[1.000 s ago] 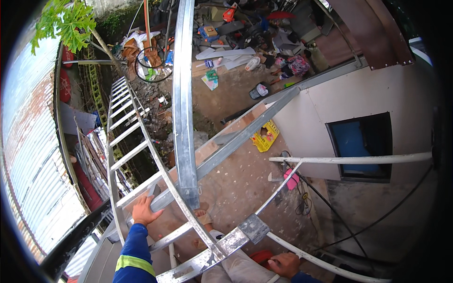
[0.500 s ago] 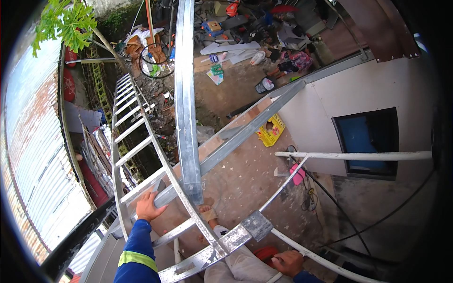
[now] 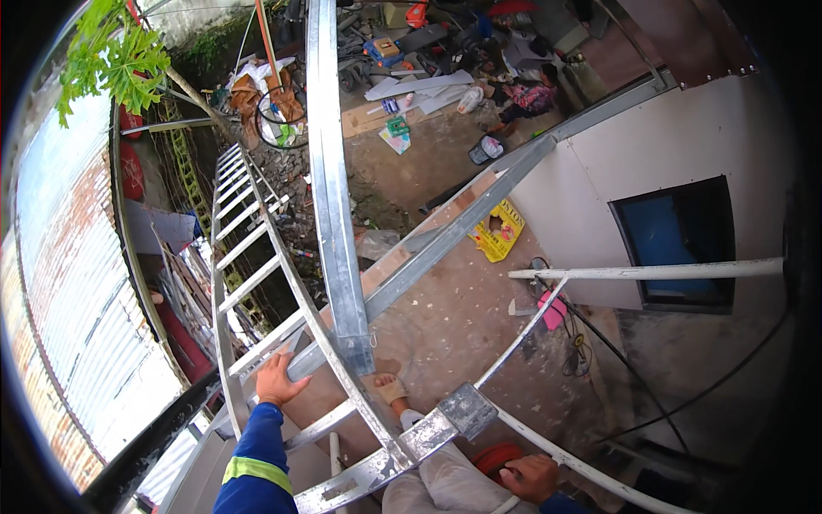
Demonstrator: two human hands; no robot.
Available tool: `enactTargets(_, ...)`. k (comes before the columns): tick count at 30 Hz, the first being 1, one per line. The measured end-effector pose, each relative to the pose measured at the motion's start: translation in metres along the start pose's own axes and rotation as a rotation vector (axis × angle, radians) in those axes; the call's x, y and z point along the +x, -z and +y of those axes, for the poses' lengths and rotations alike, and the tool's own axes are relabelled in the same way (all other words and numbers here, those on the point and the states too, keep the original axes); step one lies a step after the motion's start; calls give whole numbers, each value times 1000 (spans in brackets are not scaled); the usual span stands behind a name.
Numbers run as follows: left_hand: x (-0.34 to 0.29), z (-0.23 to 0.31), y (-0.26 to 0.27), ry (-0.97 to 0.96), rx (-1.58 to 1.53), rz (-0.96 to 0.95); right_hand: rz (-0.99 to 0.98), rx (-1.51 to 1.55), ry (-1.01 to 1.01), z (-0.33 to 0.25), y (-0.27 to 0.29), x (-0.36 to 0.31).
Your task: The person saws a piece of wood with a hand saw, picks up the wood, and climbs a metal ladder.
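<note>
My left hand (image 3: 279, 381), in a blue sleeve with a yellow-green band, curls over the near end of a grey steel beam (image 3: 454, 227), the thumb apart from the fingers. That end lies beside a rung of the aluminium ladder (image 3: 295, 287), which slopes away to the far left. My right hand (image 3: 529, 478) is closed low at centre right, around what looks like a short white pipe (image 3: 507, 505); the palm side is hidden. A second, upright steel beam (image 3: 330, 171) meets the first one just right of the ladder.
White tube railing (image 3: 582, 467) curves along the right, joined to a scuffed metal plate (image 3: 467, 411). Below are a concrete floor, a yellow bag (image 3: 497, 231) and black cables (image 3: 629, 381). A person (image 3: 529, 94) sits among scattered items. Corrugated roofing (image 3: 77, 283) lies left.
The view has shifted slightly, so the ladder and left hand appear a little further right. Both hands keep their places on the metalwork. The person below has changed posture.
</note>
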State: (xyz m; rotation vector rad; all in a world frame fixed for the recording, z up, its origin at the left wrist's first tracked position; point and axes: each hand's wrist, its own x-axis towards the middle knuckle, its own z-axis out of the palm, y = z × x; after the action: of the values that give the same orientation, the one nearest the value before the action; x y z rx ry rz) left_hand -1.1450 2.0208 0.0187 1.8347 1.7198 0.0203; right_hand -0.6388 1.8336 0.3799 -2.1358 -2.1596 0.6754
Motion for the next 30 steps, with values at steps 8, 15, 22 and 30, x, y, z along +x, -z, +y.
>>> enactTargets(8, 0, 2, 1, -1, 9, -6, -2, 7, -6, 2, 2, -1)
enactTargets(15, 3, 6, 2, -15, 11, -8, 0, 8, -18, 3, 2, -3)
enactTargets(22, 2, 7, -1, -41, 14, 26, -4, 39, 1, 8, 2, -4)
enactTargets(30, 4, 8, 0, -57, 22, 31, -18, 52, 7, 11, 4, -7)
